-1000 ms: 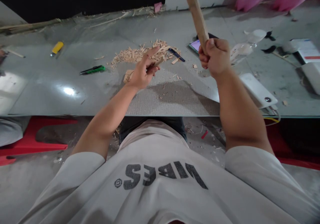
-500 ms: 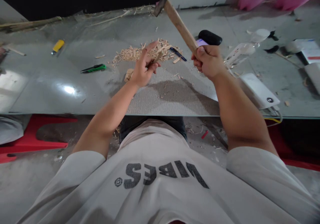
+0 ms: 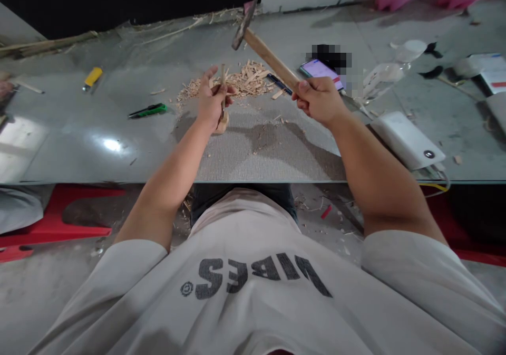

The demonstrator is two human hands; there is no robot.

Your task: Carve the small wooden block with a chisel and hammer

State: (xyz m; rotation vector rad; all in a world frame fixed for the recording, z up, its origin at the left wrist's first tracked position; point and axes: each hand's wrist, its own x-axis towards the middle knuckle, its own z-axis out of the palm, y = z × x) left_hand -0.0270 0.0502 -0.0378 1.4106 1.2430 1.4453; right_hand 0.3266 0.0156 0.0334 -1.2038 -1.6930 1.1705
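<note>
My left hand (image 3: 211, 104) is closed around a slim chisel (image 3: 223, 74), its handle pointing up between thumb and fingers. The chisel's lower end meets a small carved wooden block (image 3: 223, 124) lying on the grey mat (image 3: 272, 160); the hand partly hides the block. In my right hand (image 3: 322, 99) is a hammer (image 3: 271, 57), gripped near the end of its wooden handle. The hammer's metal head is raised above and beyond the chisel, apart from it. Wood chips (image 3: 253, 78) are heaped just past my left hand.
A green utility knife (image 3: 148, 111) and a yellow cutter (image 3: 92, 79) lie to the left. On the right are a phone (image 3: 322, 73), a white power bank (image 3: 409, 141) with cables and a clear plastic bottle (image 3: 385, 80). Another person's hand (image 3: 5, 88) shows at the left edge.
My left hand has drawn back left and stood the chisel upright on the wooden block. The hammer has come lower and left, its whole head now in view.
</note>
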